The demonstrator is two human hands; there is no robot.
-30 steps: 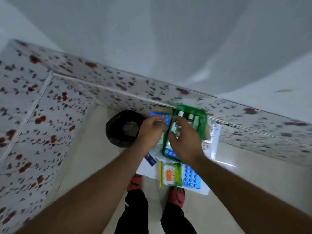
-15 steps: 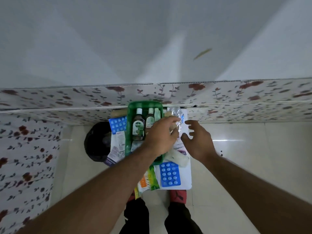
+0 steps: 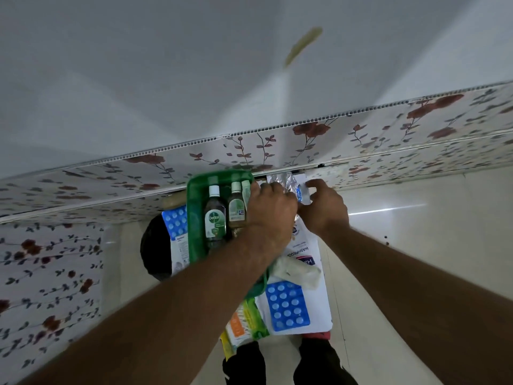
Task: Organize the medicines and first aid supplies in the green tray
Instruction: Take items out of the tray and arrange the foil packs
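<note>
One green tray (image 3: 195,218), two brown bottles (image 3: 215,218), two blue blister packs (image 3: 287,307), two hands (image 3: 270,215).

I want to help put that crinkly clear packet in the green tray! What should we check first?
1. Both hands on the crinkly clear packet: ok, left hand and right hand meet at it.
2. Grip firm: cannot tell, fingers hide it.
3. Green tray within reach: ok, right beside the left hand.
4. Room in the tray: cannot tell, the left arm covers its near part.
5. Dettol bottle and the smaller bottle out of the way: ok, lying side by side in the tray.
6. Blue blister pack put away: not ok, outside the tray.
</note>
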